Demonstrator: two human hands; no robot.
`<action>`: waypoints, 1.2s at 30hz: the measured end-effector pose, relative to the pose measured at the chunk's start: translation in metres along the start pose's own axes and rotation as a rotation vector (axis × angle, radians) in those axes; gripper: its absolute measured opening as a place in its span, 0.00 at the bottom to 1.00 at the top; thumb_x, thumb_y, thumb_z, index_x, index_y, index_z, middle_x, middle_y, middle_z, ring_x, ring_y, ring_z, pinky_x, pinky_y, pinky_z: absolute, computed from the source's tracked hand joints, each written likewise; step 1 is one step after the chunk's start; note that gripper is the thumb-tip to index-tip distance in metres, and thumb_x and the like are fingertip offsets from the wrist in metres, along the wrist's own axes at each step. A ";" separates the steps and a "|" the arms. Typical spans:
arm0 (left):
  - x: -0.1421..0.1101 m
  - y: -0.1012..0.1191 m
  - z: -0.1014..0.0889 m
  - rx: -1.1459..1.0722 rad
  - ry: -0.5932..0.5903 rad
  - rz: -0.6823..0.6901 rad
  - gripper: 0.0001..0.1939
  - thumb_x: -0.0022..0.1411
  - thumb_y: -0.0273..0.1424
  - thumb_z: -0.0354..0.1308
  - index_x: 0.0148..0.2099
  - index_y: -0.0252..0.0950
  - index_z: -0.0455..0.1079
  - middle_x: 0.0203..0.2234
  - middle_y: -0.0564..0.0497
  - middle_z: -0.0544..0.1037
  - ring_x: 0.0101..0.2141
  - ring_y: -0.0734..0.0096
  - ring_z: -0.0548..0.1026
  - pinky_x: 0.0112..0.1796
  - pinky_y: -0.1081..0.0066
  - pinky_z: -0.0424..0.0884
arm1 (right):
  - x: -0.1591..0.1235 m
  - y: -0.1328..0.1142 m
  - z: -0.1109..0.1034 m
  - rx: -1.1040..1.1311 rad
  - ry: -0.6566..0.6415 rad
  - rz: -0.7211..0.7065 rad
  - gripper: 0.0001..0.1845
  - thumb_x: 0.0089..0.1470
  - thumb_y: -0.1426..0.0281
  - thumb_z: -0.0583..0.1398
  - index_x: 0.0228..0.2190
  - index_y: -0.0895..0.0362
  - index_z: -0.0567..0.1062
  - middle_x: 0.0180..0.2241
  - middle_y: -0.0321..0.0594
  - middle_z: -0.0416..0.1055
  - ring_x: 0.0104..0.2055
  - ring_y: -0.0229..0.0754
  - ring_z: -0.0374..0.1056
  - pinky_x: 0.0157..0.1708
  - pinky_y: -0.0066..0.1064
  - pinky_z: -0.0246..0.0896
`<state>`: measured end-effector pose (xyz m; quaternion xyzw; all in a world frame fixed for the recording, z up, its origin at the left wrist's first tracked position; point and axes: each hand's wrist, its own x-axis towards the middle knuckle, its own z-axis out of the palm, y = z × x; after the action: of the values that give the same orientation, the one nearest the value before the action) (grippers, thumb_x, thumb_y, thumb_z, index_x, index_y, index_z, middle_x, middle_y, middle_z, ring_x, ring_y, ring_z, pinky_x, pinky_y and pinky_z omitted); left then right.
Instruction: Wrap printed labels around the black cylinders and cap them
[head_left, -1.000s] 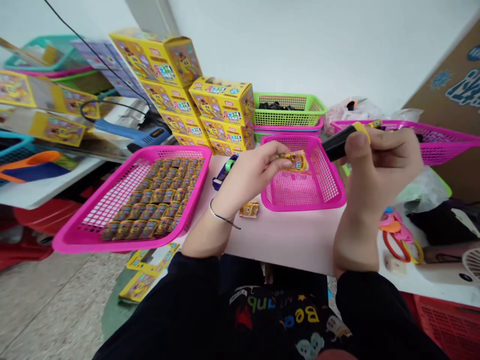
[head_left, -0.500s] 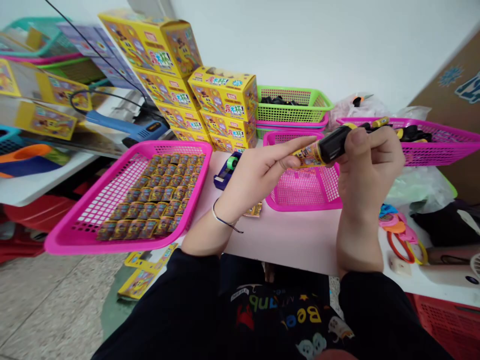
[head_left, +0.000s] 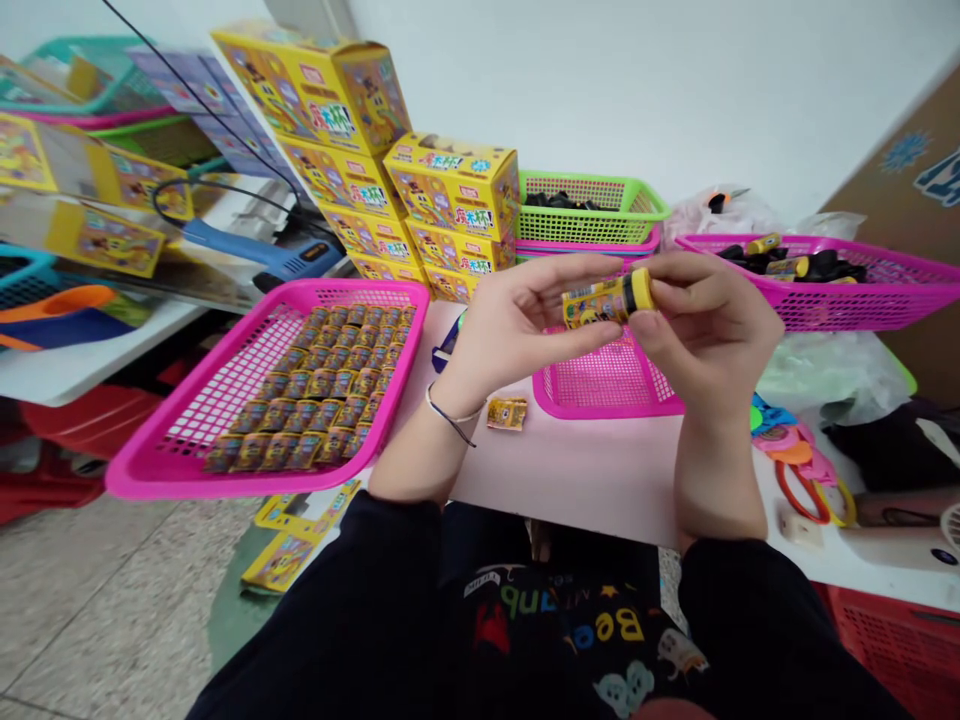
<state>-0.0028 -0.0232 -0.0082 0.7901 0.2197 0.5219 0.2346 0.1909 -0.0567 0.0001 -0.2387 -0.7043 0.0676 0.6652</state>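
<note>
Both my hands are raised over the table around a small cylindrical container (head_left: 600,303) with a yellow printed sleeve, a black band and a yellow end. My left hand (head_left: 517,330) is curled loosely round the sleeved end, its thumb along the lower side and its index finger above. At the yellow end, the thumb and fingers of my right hand (head_left: 701,325) pinch the container. It lies nearly level, with its left tip partly hidden in the left hand. Below the left wrist, a small stack of printed yellow sleeves (head_left: 507,413) rests on the table.
A pink basket (head_left: 161,440) on the left holds rows of wrapped containers. Another pink basket (head_left: 611,405) sits behind my hands. Yellow boxes (head_left: 450,190) are stacked at the back. A right-hand pink basket (head_left: 847,308) holds black and yellow pieces; a blue heat gun (head_left: 292,260) lies left.
The printed sleeve now covers most of the black container, which earlier stuck out of it. My hands have drawn closer together, and the right hand has moved left to the yellow end.
</note>
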 end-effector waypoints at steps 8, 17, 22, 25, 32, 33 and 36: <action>-0.003 0.008 0.001 0.151 0.111 0.040 0.18 0.70 0.44 0.70 0.58 0.45 0.83 0.54 0.50 0.88 0.52 0.61 0.88 0.58 0.58 0.88 | -0.002 -0.002 -0.001 -0.119 0.060 0.030 0.11 0.62 0.59 0.71 0.30 0.45 0.77 0.35 0.35 0.79 0.42 0.46 0.82 0.47 0.49 0.84; -0.001 0.008 0.000 0.353 0.079 0.226 0.10 0.72 0.38 0.68 0.53 0.47 0.84 0.51 0.54 0.89 0.52 0.68 0.88 0.57 0.65 0.87 | -0.001 0.001 -0.006 0.166 -0.041 0.272 0.15 0.53 0.67 0.74 0.26 0.49 0.73 0.34 0.33 0.79 0.36 0.39 0.76 0.34 0.36 0.75; -0.001 0.009 0.006 0.419 0.030 0.143 0.11 0.74 0.37 0.66 0.54 0.45 0.85 0.51 0.53 0.89 0.52 0.67 0.88 0.57 0.63 0.86 | 0.000 -0.001 -0.002 0.120 0.077 0.236 0.16 0.44 0.78 0.72 0.21 0.51 0.72 0.31 0.31 0.79 0.34 0.36 0.75 0.33 0.32 0.71; 0.000 0.006 0.007 0.462 0.037 0.128 0.12 0.75 0.37 0.64 0.54 0.46 0.85 0.51 0.52 0.89 0.53 0.65 0.87 0.59 0.60 0.86 | -0.002 0.000 0.002 0.077 0.111 0.196 0.14 0.49 0.74 0.73 0.22 0.50 0.75 0.33 0.32 0.81 0.37 0.39 0.78 0.36 0.35 0.76; -0.001 0.002 0.004 0.444 0.148 0.156 0.13 0.76 0.40 0.62 0.55 0.46 0.84 0.55 0.53 0.88 0.55 0.65 0.86 0.62 0.59 0.84 | -0.005 0.003 0.011 -0.084 0.149 0.133 0.13 0.64 0.60 0.70 0.28 0.48 0.80 0.36 0.33 0.83 0.40 0.41 0.81 0.40 0.39 0.80; -0.001 0.002 0.004 0.407 0.180 0.182 0.12 0.75 0.39 0.63 0.54 0.45 0.84 0.54 0.53 0.88 0.55 0.65 0.87 0.62 0.58 0.85 | -0.005 0.005 0.010 -0.097 0.142 0.066 0.11 0.65 0.60 0.70 0.30 0.47 0.81 0.38 0.33 0.83 0.43 0.42 0.81 0.43 0.40 0.80; 0.002 0.002 0.005 0.216 0.238 0.178 0.15 0.71 0.38 0.69 0.57 0.42 0.82 0.53 0.52 0.88 0.54 0.65 0.87 0.60 0.62 0.85 | -0.004 0.007 0.005 -0.191 0.037 -0.137 0.10 0.59 0.62 0.74 0.43 0.43 0.83 0.47 0.36 0.82 0.54 0.49 0.79 0.57 0.49 0.78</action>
<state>0.0031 -0.0243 -0.0077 0.7598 0.2300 0.6037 0.0734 0.1876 -0.0511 -0.0075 -0.2536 -0.7097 -0.0497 0.6554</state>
